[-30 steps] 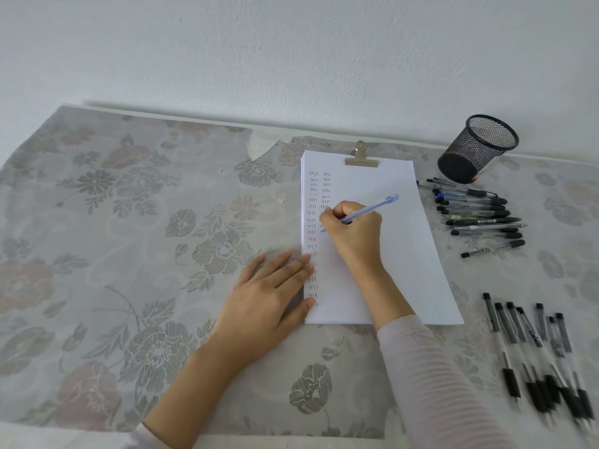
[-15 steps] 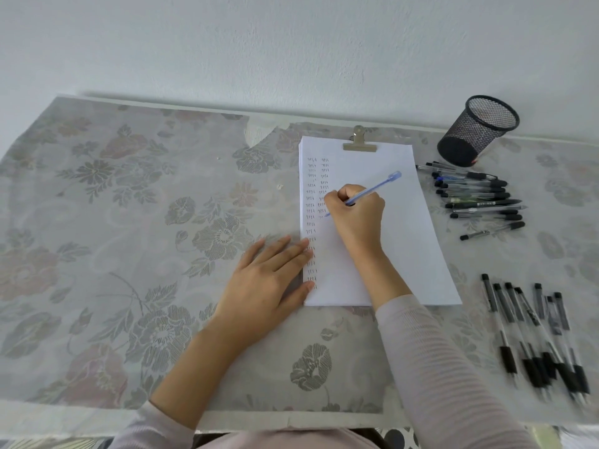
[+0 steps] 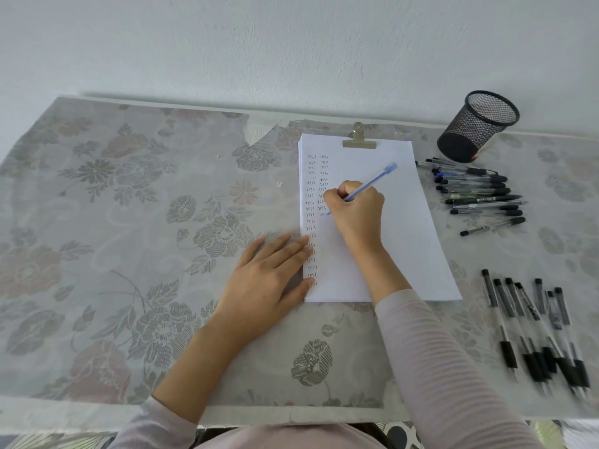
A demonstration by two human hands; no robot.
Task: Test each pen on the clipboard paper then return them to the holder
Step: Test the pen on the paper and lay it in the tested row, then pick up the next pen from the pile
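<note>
A grey floral tablecloth (image 3: 129, 254) covers the table, its far edge torn in a notch. Behind the cloth rises a plain white wall (image 3: 259, 43).

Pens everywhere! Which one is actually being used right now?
The light blue pen gripped in the right hand, tip on the clipboard paper. Every other pen lies untouched on the table.

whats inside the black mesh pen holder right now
No pens stick out above the rim of the pen holder, and it looks empty through the mesh. Its bottom is too dark to check.
</note>
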